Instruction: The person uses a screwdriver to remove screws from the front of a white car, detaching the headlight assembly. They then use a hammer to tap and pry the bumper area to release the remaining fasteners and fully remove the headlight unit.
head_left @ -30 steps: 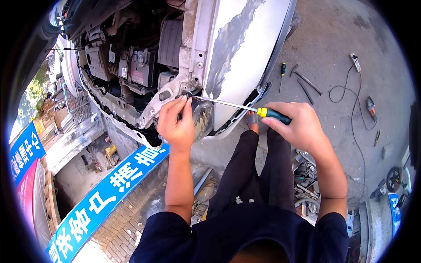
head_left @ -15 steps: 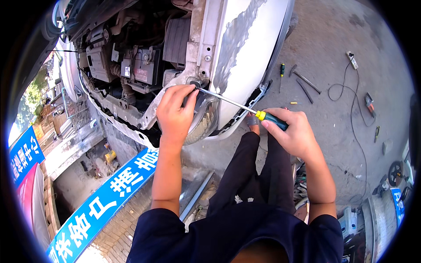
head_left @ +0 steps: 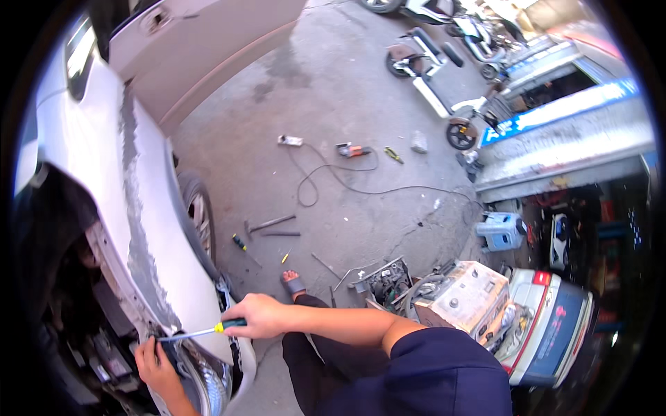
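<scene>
screwdriver [head_left: 201, 331] | handle clenched in right hand [head_left: 260, 316] fingers | tip beside left hand [head_left: 154, 360]

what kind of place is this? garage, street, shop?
Likely an outdoor car repair yard in front of a shop. A white car stands with its front stripped open, hand tools and a corded power tool lie on the concrete ground, and scooters are parked nearby.

Two hands [head_left: 260, 315], one screwdriver [head_left: 198, 333], one car [head_left: 139, 229]
</scene>
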A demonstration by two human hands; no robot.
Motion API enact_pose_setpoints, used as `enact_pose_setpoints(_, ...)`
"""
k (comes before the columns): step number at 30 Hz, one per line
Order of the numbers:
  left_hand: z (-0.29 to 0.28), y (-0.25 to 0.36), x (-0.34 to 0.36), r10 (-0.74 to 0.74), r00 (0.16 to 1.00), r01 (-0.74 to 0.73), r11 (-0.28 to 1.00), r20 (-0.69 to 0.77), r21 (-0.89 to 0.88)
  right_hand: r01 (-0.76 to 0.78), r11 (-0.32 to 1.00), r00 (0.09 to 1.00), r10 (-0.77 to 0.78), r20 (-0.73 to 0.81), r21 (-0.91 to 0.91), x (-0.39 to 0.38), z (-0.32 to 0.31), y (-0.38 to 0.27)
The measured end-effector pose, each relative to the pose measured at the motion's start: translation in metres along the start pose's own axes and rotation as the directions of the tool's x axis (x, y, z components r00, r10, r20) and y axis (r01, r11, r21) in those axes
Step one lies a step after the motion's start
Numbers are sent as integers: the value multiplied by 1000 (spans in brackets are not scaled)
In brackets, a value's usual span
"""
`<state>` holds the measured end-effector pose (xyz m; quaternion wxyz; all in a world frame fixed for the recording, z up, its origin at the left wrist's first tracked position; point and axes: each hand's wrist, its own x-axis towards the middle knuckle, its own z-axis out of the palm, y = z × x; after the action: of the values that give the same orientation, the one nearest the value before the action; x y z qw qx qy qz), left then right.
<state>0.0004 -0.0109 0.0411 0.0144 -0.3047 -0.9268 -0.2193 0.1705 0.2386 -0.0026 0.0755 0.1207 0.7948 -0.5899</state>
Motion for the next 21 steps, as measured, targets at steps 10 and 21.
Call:
enact_pose_setpoints(10,1,-37,-1,149,984,-152,988,99,31,60,927,968,-145,-206,-370,4,78,22)
enact_pose_setpoints(21,-5,-43,10,229,954,-234,972,192,5,62,932,975,-132,-176,-356,44,69,43)
